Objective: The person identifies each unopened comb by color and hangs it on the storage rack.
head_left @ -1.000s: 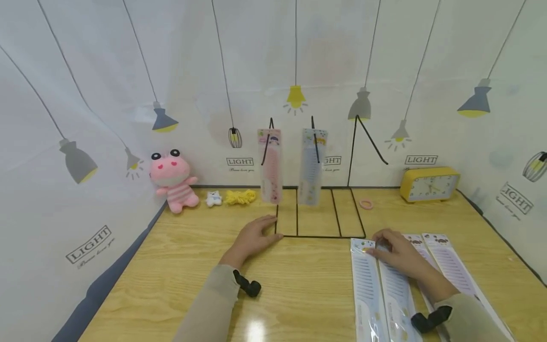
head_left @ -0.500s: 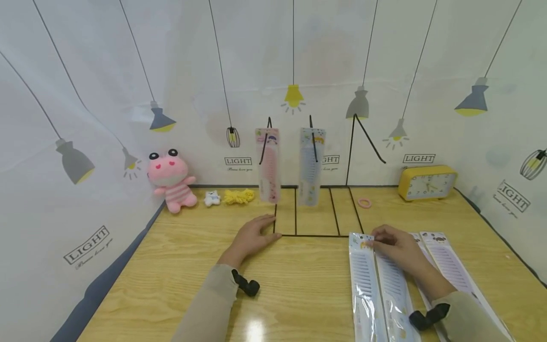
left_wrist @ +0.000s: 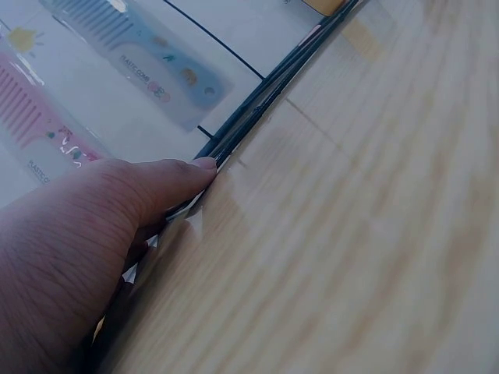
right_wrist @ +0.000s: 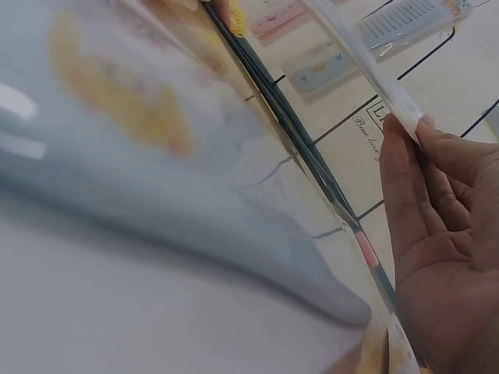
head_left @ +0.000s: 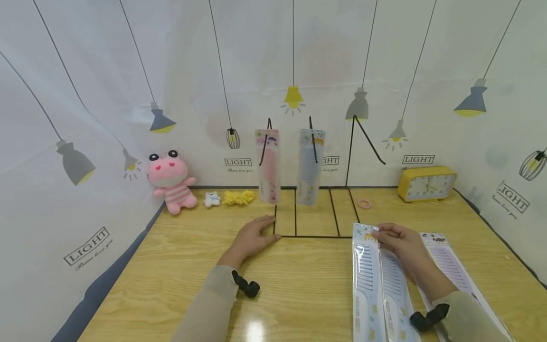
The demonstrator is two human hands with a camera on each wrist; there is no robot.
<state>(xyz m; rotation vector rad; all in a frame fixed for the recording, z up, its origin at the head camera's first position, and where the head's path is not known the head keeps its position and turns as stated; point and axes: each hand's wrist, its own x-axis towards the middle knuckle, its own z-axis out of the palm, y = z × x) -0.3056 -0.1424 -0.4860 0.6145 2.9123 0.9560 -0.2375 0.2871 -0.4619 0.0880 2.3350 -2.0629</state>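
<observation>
In the head view my right hand (head_left: 403,247) pinches the top edge of a packaged blue comb (head_left: 364,275) between thumb and fingertips, its upper end raised off the table. Another packaged blue comb (head_left: 395,294) lies just right of it, partly under the hand. My left hand (head_left: 251,236) rests at the front left corner of a black wire rack (head_left: 318,236), its thumb (left_wrist: 175,175) touching the bar in the left wrist view. From the rack's hooks hang a packaged pink comb (head_left: 269,166) and a packaged blue comb (head_left: 311,166). A third hook (head_left: 371,140) carries nothing.
Right of my right hand lies a packaged purple comb (head_left: 453,266). Along the back stand a pink plush toy (head_left: 173,183), a white bear figure (head_left: 212,199), yellow cord (head_left: 238,197), a pink ring (head_left: 364,204) and a yellow clock (head_left: 427,184). A printed curtain encloses the table.
My right hand has lifted the top of the blue comb package slightly and moved it a little away from me. The left hand has stayed put at the rack.
</observation>
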